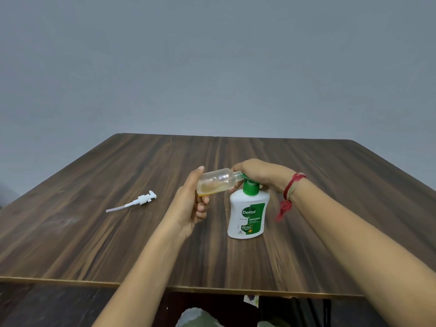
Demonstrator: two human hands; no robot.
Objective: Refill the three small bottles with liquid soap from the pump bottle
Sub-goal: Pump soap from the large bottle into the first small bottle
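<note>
My left hand (191,204) gripping the small bottle (217,181) at frame centre, tipped sideways, mouth at the spout of the pump bottle (247,215) just right, my right hand (262,173) curled over its green head, spare white pump (141,200) lying mid-left

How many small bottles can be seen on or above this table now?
1. The small bottle is held sideways in the left hand, its mouth at the spout of the pump bottle. Others are not in view.
</note>
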